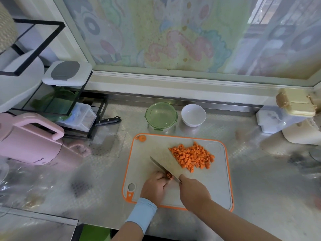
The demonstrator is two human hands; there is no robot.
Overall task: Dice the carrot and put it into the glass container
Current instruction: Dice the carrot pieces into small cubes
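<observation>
on the bench (pixel 260 180) lies a pale cutting board (pixel 217 188) with an orange edge. the left hand (pixel 155 186), with a light blue wristband (pixel 143 212) on its wrist, is at the near left part of the board, its fingers curled onto a small remaining piece of carrot (pixel 169 176). the right hand (pixel 193 192) is wrapped around the handle of a knife (pixel 161 166), and the blade runs away to the upper left, its edge down beside the left fingers and against the carrot piece. a heap of diced carrot (pixel 192 156) sits on the far right part of the board, apart from the hands. a single round carrot slice (pixel 142 138) lies at the board's far left corner. beyond the board, near the wall, stands the glass container (pixel 161 115), green on top, with no carrot visible in it. a white bowl (pixel 193 115) stands just beside it on the right. to the left on the bench are a pink kettle (pixel 29 141) and a second knife with a black handle (pixel 108 120).
</observation>
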